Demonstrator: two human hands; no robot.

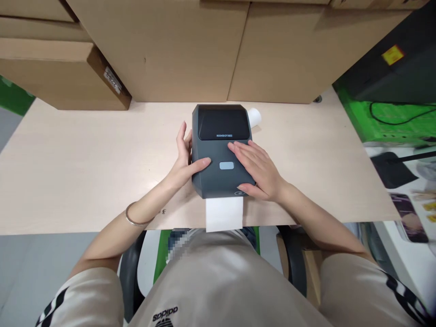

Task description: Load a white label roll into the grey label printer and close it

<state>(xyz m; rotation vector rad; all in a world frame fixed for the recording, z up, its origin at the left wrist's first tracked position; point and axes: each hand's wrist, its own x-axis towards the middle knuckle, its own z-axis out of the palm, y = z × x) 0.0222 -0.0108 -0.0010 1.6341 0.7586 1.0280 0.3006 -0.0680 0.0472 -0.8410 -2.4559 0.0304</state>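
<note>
A dark grey label printer [213, 181] with a black window and a light blue button stands on the table in front of me. White label paper [224, 215] comes out of its front and hangs over the table's near edge. My left hand [185, 161] grips the printer's left side, thumb on the top cover and fingers along the side. Flat on the cover's right part lies my right hand [260, 172], fingers stretched out, just right of the button. Behind the printer's right back corner a white roll [254, 117] is partly hidden.
Large cardboard boxes [184, 54] line the table's back edge, with a flatter carton [64, 75] at the back left. At right are a green surface [391, 118] with a black cable and a side desk holding a phone [408, 218]. The wooden table [85, 168] ends near my body.
</note>
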